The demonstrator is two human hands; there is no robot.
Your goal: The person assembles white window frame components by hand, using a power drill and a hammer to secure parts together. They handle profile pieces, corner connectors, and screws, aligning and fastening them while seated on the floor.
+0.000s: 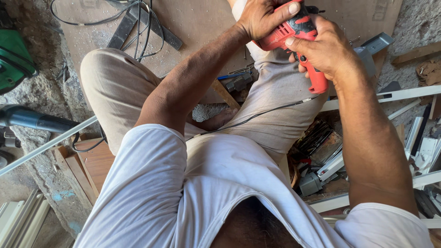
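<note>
Red corded drill (298,41) gripped in both hands, left hand (262,18) on body, right hand (324,48) on handle, over the lap above plywood board (202,23); bit and workpiece hidden, progress indeterminable.

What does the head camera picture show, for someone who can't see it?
A seated person in a white shirt grips a red power drill with both hands, left hand on its body, right hand on the handle. Metal strips and a plywood board lie around.
</note>
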